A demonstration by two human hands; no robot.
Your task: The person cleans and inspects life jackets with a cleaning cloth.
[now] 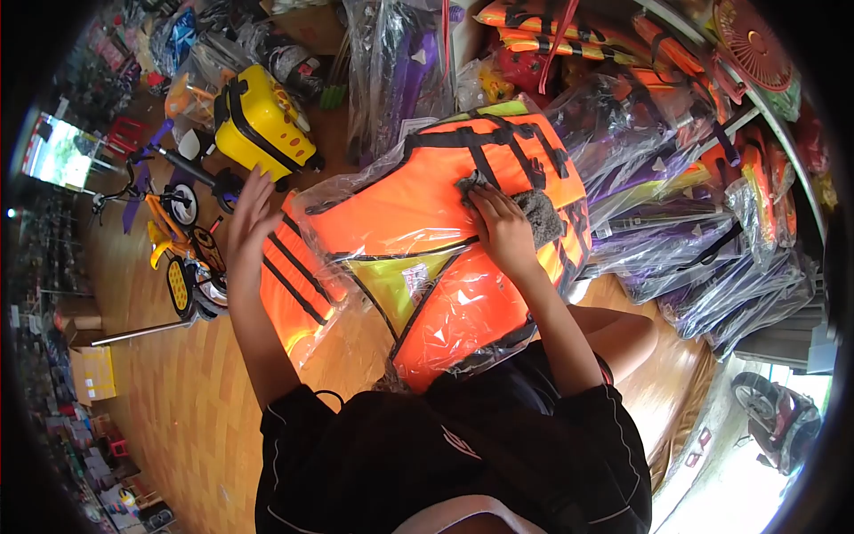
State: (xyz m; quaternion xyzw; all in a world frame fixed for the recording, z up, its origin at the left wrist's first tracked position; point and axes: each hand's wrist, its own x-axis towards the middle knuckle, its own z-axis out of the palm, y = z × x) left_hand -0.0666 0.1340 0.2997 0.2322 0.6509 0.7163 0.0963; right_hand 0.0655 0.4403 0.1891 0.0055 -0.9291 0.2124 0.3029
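Right grip (503, 227), half-curled, held grey cloth (537, 219) against orange vest (382, 209), toward vest's right edge; cloth's long axis ran crosswise beneath. Left grip (252, 218), spread, empty, hung off left edge, farther.

Wood-look floor (178, 400), bright doorway (765, 427), white pole (756, 84)

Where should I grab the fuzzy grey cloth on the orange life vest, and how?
Pinch the fuzzy grey cloth from above, by the bunch poking out right of the right hand. That part looks soft and uncovered, on top of the plastic-wrapped orange life vest; the hand covers its middle.
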